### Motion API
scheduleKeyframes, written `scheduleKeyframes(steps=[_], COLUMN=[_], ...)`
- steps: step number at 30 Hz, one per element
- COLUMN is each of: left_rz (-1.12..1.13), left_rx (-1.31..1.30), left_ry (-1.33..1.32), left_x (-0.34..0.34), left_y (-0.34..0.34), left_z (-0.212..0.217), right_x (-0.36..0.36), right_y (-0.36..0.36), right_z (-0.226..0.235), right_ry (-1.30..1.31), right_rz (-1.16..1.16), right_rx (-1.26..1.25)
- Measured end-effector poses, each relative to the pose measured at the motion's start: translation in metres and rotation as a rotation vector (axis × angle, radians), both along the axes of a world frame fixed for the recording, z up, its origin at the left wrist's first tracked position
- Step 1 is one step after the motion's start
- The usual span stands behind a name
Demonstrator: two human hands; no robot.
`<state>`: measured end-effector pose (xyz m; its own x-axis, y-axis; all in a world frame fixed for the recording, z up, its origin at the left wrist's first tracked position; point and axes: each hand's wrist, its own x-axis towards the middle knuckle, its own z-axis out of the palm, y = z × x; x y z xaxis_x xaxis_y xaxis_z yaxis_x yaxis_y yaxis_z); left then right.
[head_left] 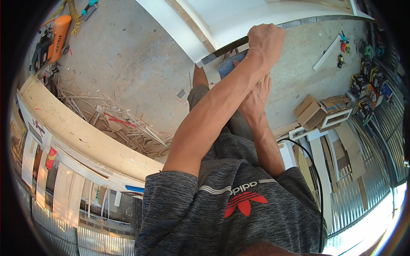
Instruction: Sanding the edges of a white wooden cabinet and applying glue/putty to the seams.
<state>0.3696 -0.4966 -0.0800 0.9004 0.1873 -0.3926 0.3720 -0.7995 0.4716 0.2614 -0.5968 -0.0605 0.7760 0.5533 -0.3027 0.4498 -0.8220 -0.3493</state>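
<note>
Head: white panel (235, 26); littered floor (132, 64)

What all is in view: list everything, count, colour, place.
Panel: 1, white, top centre
Edge strip: 1, dark grey, panel's near edge
Unclear piece: 1, blue, below edge strip
Compressor: 1, orange-black, upper left
Hose: 1, yellow, by compressor
Tools: several, mainly teal, upper left and right
Slat: 1, white, floor at right
Scraps: many, mostly tan, floor at left
Bench: 1, cream, left
Cartons: count unclear, brown, right
Boxes: several, mostly black, far right
Boards: several, white and tan, lower left and right
Cable: 1, black, right of shirt
Floor: 1, grey, upper half
Shirt: 1, dark grey, bottom centre
Left hand: 1, bare, at edge strip
Right hand: 1, bare, centre, partly hidden
</note>
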Motion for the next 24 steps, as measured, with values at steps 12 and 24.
scheduleKeyframes(steps=[12,24], left_rz=[0.019,0.043], left_rx=[-0.001,-0.027], left_ry=[-0.035,-0.044], left_x=[-0.006,0.001], left_y=[0.0,0.0], left_z=[-0.003,-0.004], right_x=[0.005,-0.002], right_y=[0.011,0.004], right_z=[-0.018,0.006], right_ry=[-0.089,0.094], right_rz=[0.088,0.02], right_rx=[0.15,-0.013])
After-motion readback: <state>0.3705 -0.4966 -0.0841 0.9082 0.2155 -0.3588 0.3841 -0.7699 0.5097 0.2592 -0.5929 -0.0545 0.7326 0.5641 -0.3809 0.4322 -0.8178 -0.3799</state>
